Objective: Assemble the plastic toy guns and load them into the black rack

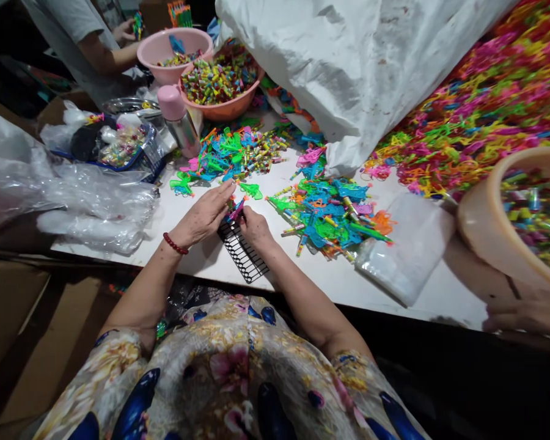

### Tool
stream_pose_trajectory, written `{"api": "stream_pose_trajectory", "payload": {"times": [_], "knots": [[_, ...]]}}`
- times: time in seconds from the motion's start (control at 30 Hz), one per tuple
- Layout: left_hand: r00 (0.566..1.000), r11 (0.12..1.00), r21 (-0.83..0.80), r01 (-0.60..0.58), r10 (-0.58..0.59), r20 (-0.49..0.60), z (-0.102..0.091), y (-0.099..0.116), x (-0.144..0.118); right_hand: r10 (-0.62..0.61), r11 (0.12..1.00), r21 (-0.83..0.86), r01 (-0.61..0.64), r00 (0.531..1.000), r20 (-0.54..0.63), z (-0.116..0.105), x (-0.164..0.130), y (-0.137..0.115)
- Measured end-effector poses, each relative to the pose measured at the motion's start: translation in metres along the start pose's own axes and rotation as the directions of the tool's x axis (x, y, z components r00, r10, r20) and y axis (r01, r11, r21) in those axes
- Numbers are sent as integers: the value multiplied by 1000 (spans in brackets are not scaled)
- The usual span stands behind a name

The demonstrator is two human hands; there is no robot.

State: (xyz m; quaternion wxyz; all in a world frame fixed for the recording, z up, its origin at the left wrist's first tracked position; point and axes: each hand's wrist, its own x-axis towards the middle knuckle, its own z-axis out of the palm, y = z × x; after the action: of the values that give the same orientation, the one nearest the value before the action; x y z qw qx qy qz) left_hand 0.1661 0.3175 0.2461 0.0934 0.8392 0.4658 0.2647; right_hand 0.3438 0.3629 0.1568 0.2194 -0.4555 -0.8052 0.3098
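My left hand (205, 214) and my right hand (253, 225) meet over the far end of a black plastic grid (244, 253) that lies on the white table (183, 256). Between the fingers of both hands is a small bundle of coloured plastic toy pieces (235, 209), pink and blue. A red bead bracelet (174, 244) is on my left wrist. Just to the right lies a heap of blue, green and pink plastic toys with small coloured tubes (330, 214). A second heap (229, 153) lies beyond my hands.
A clear bag (407, 247) lies right of the heap. Two pink basins (220, 82) of coloured tubes and a pink bottle (179, 119) stand at the back. A large white sack (362, 67), a basin (495, 226) held by another person's hand (527, 311), crumpled plastic bags (64, 195) left.
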Motion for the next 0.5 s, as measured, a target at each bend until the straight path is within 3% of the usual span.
{"api": "stream_pose_trajectory", "payload": {"times": [0.23, 0.5], "knots": [[998, 998, 23, -55, 54, 38, -3, -3, -3, 41, 998, 54, -38, 998, -40, 1, 4, 6], [998, 998, 54, -26, 22, 58, 0, -5, -2, -59, 998, 9, 59, 998, -14, 1, 3, 8]]}}
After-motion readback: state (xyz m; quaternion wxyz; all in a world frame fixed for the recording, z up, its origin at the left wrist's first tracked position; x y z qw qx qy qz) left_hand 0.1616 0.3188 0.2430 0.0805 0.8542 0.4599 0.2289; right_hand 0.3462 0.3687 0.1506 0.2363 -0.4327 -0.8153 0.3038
